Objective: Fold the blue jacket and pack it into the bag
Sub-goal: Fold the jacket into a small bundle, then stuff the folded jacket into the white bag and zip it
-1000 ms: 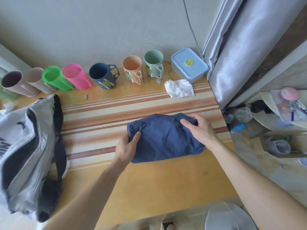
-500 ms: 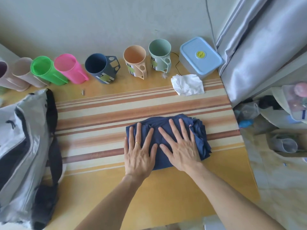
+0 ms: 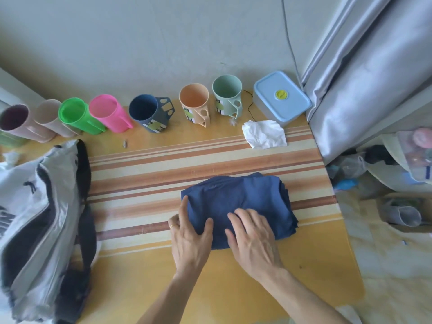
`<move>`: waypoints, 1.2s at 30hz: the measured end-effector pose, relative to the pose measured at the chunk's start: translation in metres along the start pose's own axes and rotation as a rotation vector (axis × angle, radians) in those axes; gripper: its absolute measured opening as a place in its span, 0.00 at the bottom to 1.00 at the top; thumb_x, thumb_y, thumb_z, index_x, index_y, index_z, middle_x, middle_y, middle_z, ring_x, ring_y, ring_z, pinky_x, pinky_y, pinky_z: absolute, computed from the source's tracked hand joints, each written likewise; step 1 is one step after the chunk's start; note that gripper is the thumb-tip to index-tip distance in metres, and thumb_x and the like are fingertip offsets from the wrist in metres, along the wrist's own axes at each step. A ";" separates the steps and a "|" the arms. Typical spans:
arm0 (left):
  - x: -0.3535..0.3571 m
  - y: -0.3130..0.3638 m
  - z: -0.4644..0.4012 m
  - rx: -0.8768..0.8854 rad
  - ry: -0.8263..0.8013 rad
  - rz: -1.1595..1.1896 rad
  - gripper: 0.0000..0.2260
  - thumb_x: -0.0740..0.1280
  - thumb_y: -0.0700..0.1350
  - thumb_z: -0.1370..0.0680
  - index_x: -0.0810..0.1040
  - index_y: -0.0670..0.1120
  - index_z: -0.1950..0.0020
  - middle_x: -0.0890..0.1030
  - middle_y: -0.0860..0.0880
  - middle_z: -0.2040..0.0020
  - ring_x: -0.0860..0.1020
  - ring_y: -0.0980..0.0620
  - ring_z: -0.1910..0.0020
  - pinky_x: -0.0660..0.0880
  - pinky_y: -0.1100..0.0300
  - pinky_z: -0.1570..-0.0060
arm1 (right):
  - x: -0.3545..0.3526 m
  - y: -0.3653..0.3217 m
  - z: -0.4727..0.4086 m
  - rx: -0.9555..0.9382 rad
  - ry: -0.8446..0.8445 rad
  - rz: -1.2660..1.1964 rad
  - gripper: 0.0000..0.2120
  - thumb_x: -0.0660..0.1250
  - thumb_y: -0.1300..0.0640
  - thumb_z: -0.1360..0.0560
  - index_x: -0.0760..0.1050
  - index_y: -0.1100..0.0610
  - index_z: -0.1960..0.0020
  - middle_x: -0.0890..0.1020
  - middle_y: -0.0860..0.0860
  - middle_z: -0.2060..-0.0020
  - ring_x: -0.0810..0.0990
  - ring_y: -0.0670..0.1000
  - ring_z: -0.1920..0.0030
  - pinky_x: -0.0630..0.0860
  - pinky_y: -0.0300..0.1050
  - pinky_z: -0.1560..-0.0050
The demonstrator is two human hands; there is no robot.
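The blue jacket (image 3: 243,197) lies folded into a compact bundle on the striped table (image 3: 145,178). My left hand (image 3: 190,237) grips its near left corner, thumb on top and fingers wrapped around the left edge. On the bundle's near edge rests my right hand (image 3: 253,239), fingers curled into the cloth. The grey and black bag (image 3: 39,225) lies slumped at the table's left side, well apart from the jacket.
A row of cups runs along the back wall: green (image 3: 77,115), pink (image 3: 108,115), dark blue (image 3: 149,115), peach (image 3: 195,105), mint (image 3: 228,95). A blue-lidded box (image 3: 281,98) and a crumpled white tissue (image 3: 264,134) sit back right. A curtain (image 3: 364,66) hangs right.
Both hands lay flat and spread on top of the jacket. They have slid back to its near edge and curled around it, the left one taking the left corner.
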State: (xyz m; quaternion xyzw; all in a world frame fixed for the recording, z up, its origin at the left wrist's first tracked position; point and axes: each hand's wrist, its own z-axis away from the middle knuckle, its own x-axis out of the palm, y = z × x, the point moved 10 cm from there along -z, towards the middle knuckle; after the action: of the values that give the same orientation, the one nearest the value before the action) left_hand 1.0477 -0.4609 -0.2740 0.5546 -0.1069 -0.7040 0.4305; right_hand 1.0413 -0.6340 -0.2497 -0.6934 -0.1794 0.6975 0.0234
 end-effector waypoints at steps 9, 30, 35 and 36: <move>0.010 0.059 0.014 -0.138 -0.216 0.446 0.11 0.70 0.54 0.23 0.81 0.54 0.42 0.85 0.50 0.58 0.83 0.53 0.57 0.74 0.59 0.59 | 0.007 0.025 -0.007 0.457 -0.364 -0.909 0.31 0.53 0.31 0.21 0.61 0.46 0.23 0.81 0.41 0.39 0.79 0.43 0.39 0.76 0.48 0.37; 0.179 0.112 0.040 0.926 -0.336 -0.685 0.27 0.50 0.50 0.15 0.50 0.49 0.16 0.49 0.45 0.15 0.43 0.45 0.17 0.51 0.42 0.20 | 0.017 0.148 0.037 0.224 -0.069 -0.232 0.28 0.48 0.43 0.15 0.51 0.50 0.17 0.47 0.51 0.16 0.45 0.52 0.17 0.58 0.58 0.20; 0.168 0.116 0.043 0.969 -0.372 -0.574 0.26 0.52 0.53 0.14 0.55 0.48 0.16 0.49 0.45 0.15 0.44 0.46 0.16 0.51 0.43 0.19 | 0.028 0.155 0.038 0.197 -0.108 -0.178 0.30 0.47 0.43 0.15 0.49 0.53 0.16 0.50 0.54 0.16 0.47 0.52 0.17 0.54 0.55 0.19; 0.160 0.115 0.046 0.993 -0.386 -0.535 0.27 0.56 0.56 0.15 0.59 0.47 0.18 0.52 0.45 0.15 0.47 0.45 0.16 0.51 0.44 0.19 | 0.027 0.155 0.038 0.193 -0.125 -0.173 0.31 0.47 0.42 0.15 0.49 0.53 0.16 0.50 0.54 0.16 0.47 0.52 0.17 0.55 0.55 0.19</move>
State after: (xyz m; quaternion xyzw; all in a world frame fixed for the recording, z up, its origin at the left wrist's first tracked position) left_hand 1.0612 -0.6618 -0.2949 0.5594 -0.3562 -0.7417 -0.0999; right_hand 1.0362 -0.7793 -0.3202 -0.6249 -0.1718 0.7488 0.1388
